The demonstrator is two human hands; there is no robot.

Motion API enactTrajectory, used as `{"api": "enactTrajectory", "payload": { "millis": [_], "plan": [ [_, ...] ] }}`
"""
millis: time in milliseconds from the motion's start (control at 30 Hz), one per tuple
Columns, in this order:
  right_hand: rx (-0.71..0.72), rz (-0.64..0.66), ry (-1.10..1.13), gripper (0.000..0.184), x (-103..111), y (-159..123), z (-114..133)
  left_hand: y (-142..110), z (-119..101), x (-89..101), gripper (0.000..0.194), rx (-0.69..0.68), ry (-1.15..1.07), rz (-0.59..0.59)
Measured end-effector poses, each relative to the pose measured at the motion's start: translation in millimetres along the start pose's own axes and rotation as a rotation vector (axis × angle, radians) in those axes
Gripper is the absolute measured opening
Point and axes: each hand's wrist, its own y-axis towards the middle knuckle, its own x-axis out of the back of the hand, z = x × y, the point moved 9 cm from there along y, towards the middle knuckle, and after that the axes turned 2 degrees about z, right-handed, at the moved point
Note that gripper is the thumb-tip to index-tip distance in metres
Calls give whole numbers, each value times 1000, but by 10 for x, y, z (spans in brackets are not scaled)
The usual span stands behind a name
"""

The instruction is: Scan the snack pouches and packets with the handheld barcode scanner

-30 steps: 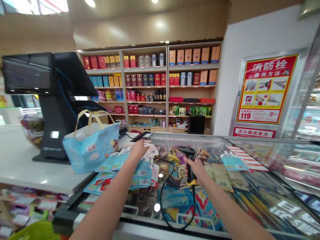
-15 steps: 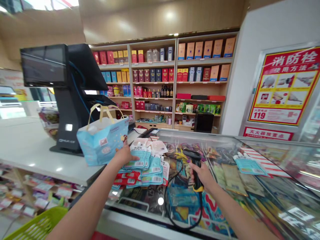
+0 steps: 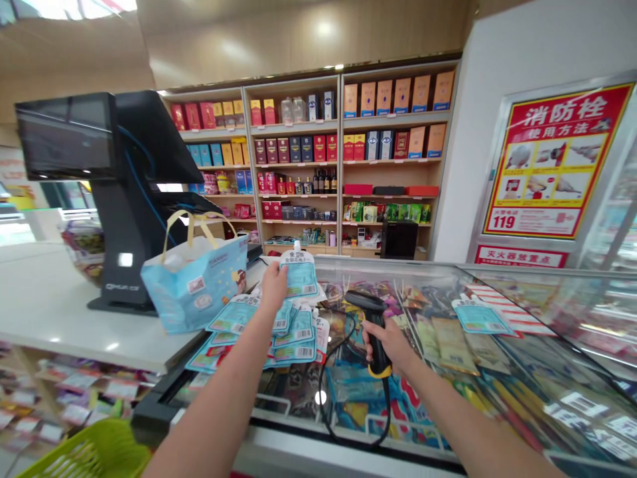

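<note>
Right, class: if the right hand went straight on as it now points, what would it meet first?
The right hand, holding a barcode scanner, would probably meet the blue spouted pouch raised in the left hand, though depth is unclear.

**A:** Scanner grip?
**B:** The barcode scanner (image 3: 375,332) is partly hidden by the fingers of the right hand (image 3: 391,345).
**A:** Left side?
**B:** The left hand (image 3: 273,287) covers one edge of the pouch (image 3: 300,273). Small print there is unreadable.
**A:** Frame edges?
**B:** The green plastic basket (image 3: 84,455) is cut off by the bottom edge.
**A:** Background?
**B:** The box labels (image 3: 421,93) on the wooden shelves (image 3: 388,160) are too small to read.
</note>
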Motion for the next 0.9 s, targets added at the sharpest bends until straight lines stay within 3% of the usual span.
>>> {"api": "enactTrajectory", "payload": {
  "millis": [133,233,400,900],
  "plan": [
    [-33,45,-73,43,-1,-20,5,-82,-116,-625,9,-27,-26,82],
    [-71,38,-126,42,43,-18,-16,-135,7,-814,8,-14,-6,124],
    [-76,37,-153,40,29,-23,-24,-145,185,-735,8,-11,-116,72],
    [-91,77,-107,40,-21,-41,-69,-167,302,-729,11,38,-187,30]
  ]
}}
